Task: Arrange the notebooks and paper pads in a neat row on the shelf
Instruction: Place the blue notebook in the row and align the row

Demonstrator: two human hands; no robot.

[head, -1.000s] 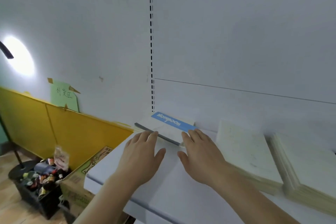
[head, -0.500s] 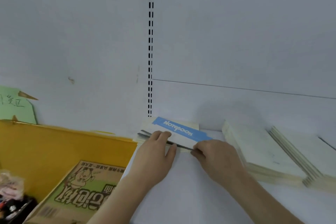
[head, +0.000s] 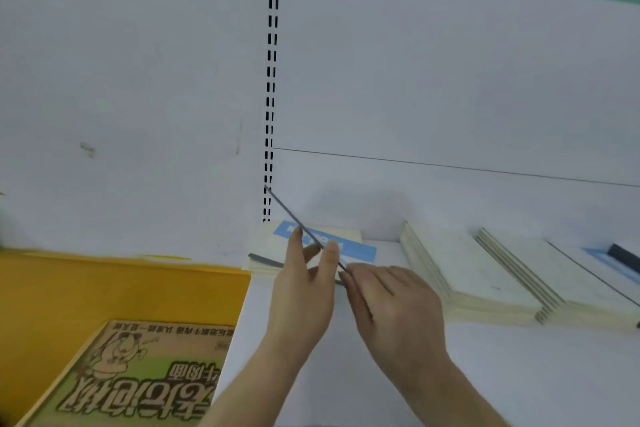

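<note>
Notebook (head: 294,218), thin and edge-on, stood tilted above the blue-labelled stack (head: 349,246) on the shelf (head: 485,374), pinched between left hand (head: 301,291) thumb and fingers, its lower end gripped by right hand (head: 391,308).

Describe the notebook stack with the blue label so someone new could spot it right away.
Start at the slotted upright on the white back panel and follow it down to the shelf. The notebook stack lies flat at its foot, leftmost in the row. Only it shows a blue band with white lettering, behind the left hand.
</note>
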